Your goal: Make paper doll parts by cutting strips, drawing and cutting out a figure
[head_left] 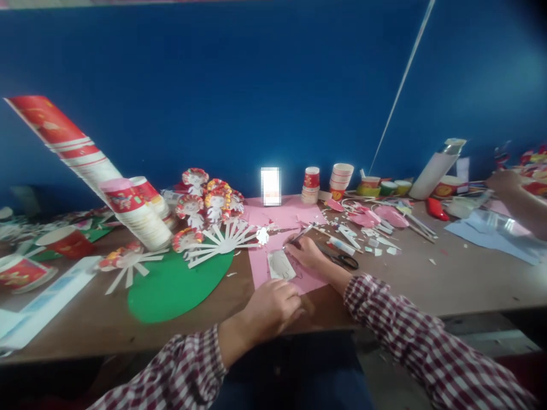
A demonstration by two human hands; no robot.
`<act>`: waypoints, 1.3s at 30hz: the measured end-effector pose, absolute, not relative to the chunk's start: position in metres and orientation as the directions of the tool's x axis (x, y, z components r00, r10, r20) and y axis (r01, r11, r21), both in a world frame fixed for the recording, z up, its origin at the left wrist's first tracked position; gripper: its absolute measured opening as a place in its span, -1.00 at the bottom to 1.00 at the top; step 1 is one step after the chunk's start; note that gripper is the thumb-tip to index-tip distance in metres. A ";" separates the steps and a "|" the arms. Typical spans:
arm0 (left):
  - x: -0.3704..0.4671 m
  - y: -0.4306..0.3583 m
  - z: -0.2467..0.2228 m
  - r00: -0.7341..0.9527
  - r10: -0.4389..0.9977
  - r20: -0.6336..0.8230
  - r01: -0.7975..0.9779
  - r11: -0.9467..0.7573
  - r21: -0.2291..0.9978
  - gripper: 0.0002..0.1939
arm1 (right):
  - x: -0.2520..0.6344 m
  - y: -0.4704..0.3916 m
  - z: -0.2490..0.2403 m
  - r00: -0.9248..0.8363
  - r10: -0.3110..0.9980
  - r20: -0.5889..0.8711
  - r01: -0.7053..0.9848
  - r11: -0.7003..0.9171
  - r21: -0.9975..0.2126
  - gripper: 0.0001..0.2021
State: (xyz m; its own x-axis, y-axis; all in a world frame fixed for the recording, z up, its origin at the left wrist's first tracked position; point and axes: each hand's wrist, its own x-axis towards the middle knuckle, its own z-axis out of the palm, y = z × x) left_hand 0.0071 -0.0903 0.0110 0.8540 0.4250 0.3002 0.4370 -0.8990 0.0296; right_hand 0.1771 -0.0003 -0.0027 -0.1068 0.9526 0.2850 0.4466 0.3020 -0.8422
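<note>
Gripping a slim pen, the right hand is just right of the centre of the frame, fingers pinched around the barrel and the tip close to the top edge of a small white card. The card, marked with dark lines, lies on pink paper in the middle of the frame. The left hand is at the card's lower edge, fingers curled and slightly blurred; I cannot tell whether its grip is pressing the card or grasping anything.

Dark-handled scissors lie on the table just right of the right hand, among white and pink scraps. Left of the centre, a fan of white strips partly covers a green paper sheet, with cut-out figures clustered behind it. A long stack of paper cups leans across the left of the frame, and two shorter upright stacks stand right of the centre. At the right edge, another person's hand reaches in above blue paper.
</note>
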 end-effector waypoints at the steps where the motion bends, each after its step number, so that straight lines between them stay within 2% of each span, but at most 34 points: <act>1: 0.010 -0.088 0.008 0.851 0.433 0.297 0.446 -0.895 0.025 -0.70 | 0.177 -0.001 -0.002 -0.092 0.957 0.277 0.454 0.287 -0.844 -0.80; 8: 0.018 -0.074 -0.007 0.796 0.555 0.242 0.540 -0.831 0.133 -0.71 | 0.171 -0.002 -0.002 -0.010 0.966 0.260 0.438 0.238 -0.867 -0.84; 13: 0.015 -0.069 -0.003 0.834 0.528 0.159 0.511 -0.849 0.137 -0.78 | 0.172 0.009 -0.010 0.011 0.971 0.238 0.371 0.217 -0.903 -0.80; 18: 0.012 -0.068 -0.004 0.841 0.513 0.174 0.490 -0.857 0.156 -0.80 | 0.181 0.010 -0.013 -0.078 0.988 0.131 0.241 0.147 -0.959 -0.77; 24: 0.019 -0.069 -0.001 0.842 0.517 0.151 0.510 -0.856 0.089 -0.88 | 0.187 -0.002 -0.014 -0.180 0.965 0.188 0.390 0.246 -0.887 -0.83; 30: 0.029 -0.075 -0.007 0.793 0.549 0.263 0.560 -0.828 0.041 -0.84 | 0.185 -0.008 -0.013 -0.143 0.974 0.177 0.438 0.223 -0.871 -0.89; 39: 0.019 -0.072 -0.008 0.780 0.548 0.303 0.525 -0.836 0.159 -0.69 | 0.183 -0.010 -0.005 -0.164 0.977 0.134 0.500 0.199 -0.843 -0.89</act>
